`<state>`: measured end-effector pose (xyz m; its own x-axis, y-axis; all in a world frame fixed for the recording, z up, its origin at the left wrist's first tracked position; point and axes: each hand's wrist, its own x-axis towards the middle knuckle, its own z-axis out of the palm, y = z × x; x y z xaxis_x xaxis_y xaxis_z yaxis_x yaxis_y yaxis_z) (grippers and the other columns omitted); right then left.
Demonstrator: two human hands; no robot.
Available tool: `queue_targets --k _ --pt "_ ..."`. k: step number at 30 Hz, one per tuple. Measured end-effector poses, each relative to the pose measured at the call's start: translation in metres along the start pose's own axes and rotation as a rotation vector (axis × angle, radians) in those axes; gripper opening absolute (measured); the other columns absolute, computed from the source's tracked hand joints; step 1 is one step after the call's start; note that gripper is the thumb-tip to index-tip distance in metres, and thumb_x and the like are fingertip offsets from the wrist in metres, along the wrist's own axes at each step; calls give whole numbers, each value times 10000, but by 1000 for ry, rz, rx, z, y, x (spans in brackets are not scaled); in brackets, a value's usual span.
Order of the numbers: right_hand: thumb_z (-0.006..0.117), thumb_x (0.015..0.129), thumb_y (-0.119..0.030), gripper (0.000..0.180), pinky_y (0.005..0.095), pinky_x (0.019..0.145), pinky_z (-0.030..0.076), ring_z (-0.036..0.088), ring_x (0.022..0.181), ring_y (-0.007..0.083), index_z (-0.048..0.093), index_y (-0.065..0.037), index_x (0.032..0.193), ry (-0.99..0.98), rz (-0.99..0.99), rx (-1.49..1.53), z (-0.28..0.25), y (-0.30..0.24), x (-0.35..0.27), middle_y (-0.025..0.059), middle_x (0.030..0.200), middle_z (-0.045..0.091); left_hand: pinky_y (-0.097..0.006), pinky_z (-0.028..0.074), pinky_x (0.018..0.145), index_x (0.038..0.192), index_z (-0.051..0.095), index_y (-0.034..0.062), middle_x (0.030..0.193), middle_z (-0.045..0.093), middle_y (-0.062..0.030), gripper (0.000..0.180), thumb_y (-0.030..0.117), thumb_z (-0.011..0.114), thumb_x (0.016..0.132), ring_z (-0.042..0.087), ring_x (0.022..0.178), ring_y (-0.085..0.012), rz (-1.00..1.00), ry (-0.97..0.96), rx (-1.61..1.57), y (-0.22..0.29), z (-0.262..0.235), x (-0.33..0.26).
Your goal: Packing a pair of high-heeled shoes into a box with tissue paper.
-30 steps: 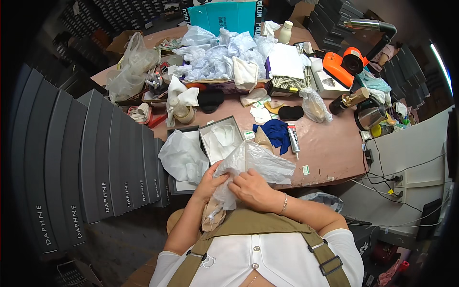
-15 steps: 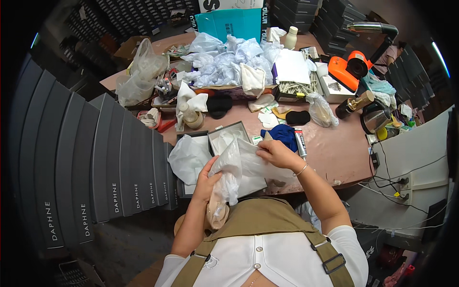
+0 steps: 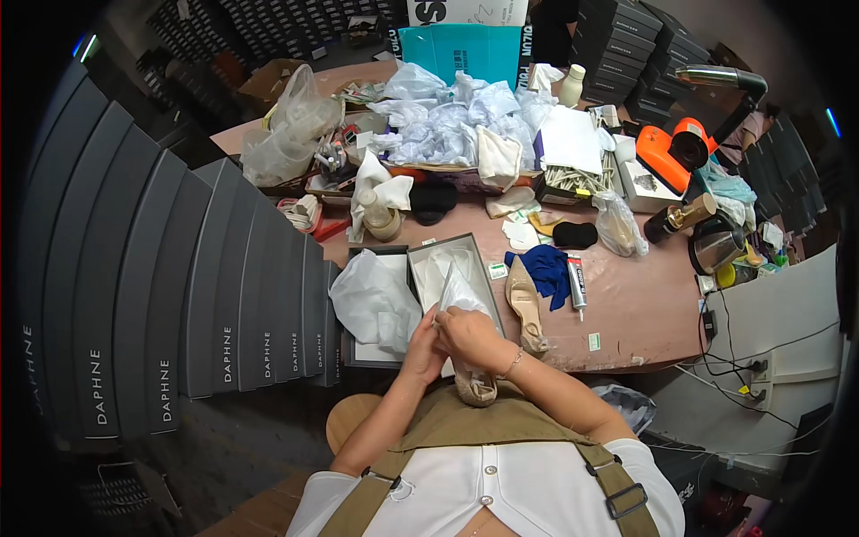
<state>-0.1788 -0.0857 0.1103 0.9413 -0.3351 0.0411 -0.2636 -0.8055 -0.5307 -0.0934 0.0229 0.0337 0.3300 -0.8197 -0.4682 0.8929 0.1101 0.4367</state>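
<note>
A beige shoe [image 3: 475, 392] is in both my hands, its front part covered by thin white wrapping [image 3: 459, 292] and its heel end bare, pointing toward me. My left hand [image 3: 424, 352] grips the wrapping from the left, fingers closed. Across the top lies my right hand [image 3: 473, 338], its fingers pinched at the wrapping close to the left fingertips. Under them is an open grey shoe box [image 3: 486, 268] with white paper inside. A second beige shoe [image 3: 524, 300] lies unwrapped on the table to the right of the box.
Crumpled white tissue [image 3: 374, 300] lies in a grey box part on the left. Stacked dark shoe boxes [image 3: 201, 295] line my left side. A blue cloth [image 3: 544, 271] and a glue tube [image 3: 577, 285] lie right. Behind are a tissue pile [image 3: 447, 125] and an orange lamp-like device [image 3: 662, 157].
My right hand has come left and down from the wrapping's loose edge to meet my left hand. The wrapping now sits tighter round the shoe, and the second shoe is uncovered to view.
</note>
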Motion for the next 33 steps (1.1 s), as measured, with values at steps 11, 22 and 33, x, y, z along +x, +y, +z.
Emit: queue_targets --k 11,22,33 --pt "653 792 -215 470 406 768 486 599 826 356 532 -72 1223 -108 225 125 -47 -2 -62 181 1048 573 -296 388 985 1467 133 20 1376 383 -150 800 -41 530 775 450 1208 -218 87 -167 782 31 39 11" --pt "656 805 -154 393 386 841 421 540 994 293 586 -84 1185 -85 -66 144 -24 24 -51 153 1141 586 -294 302 1047 1466 90 -19 1433 309 -163 803 -27 480 764 360 1285 -221 29 -177 724 41 32 12" --pt "558 762 -15 487 445 849 437 516 1018 451 427 -5 1230 204 342 541 18 51 8 268 1117 531 -350 326 1044 1454 90 -17 1413 324 -212 805 55 557 802 361 1294 -277 203 -192 1014 41 56 10"
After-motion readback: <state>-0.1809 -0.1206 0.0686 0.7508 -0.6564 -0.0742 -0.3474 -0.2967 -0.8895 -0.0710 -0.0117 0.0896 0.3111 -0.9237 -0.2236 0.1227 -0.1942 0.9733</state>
